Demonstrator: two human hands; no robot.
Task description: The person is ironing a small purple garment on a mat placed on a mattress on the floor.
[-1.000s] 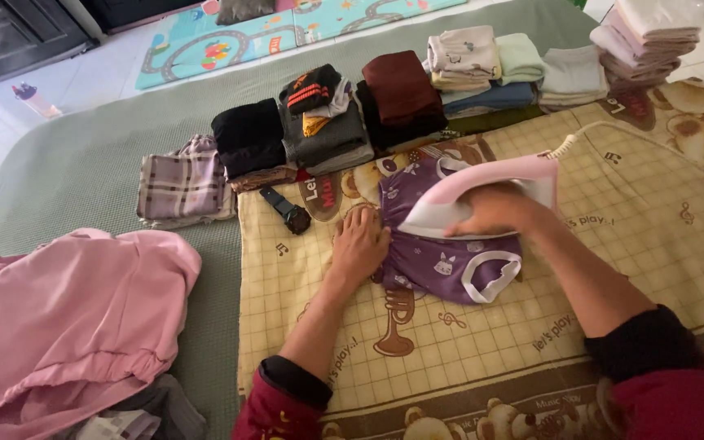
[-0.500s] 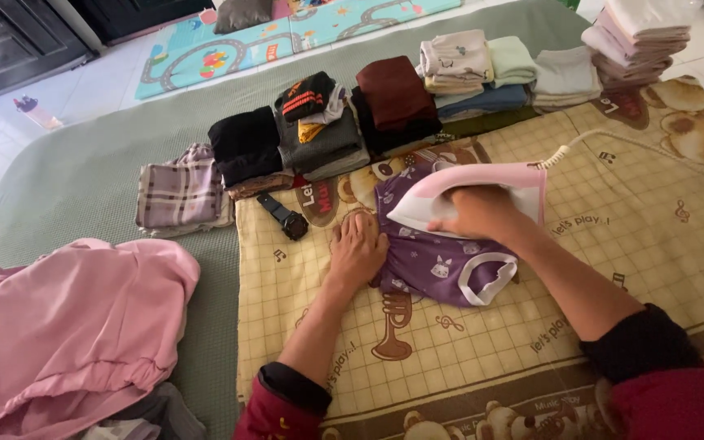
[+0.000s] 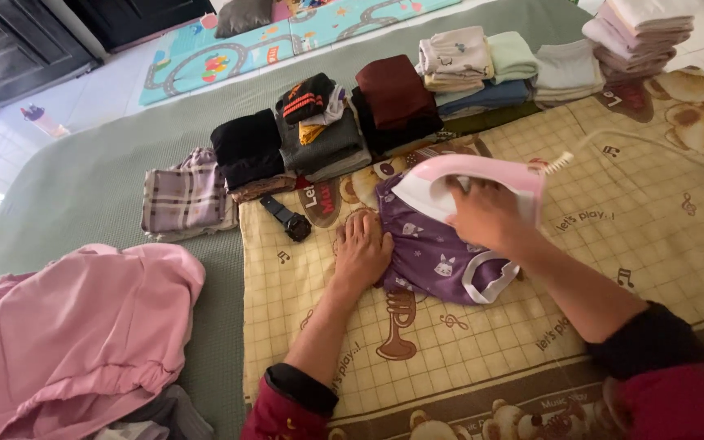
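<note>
Head view: right hand [image 3: 486,213] grips pink iron [image 3: 450,181], left hand [image 3: 362,248] flat on purple garment [image 3: 433,261], watch [image 3: 287,218] beside.

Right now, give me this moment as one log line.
left hand flat on purple garment | right hand gripping pink iron on garment | yellow blanket underneath

Blanket [image 3: 629,244] open right of purple garment [image 3: 437,261]; far edge blocked by folded stacks [image 3: 327,130], wristwatch [image 3: 287,218] near left edge.
</note>
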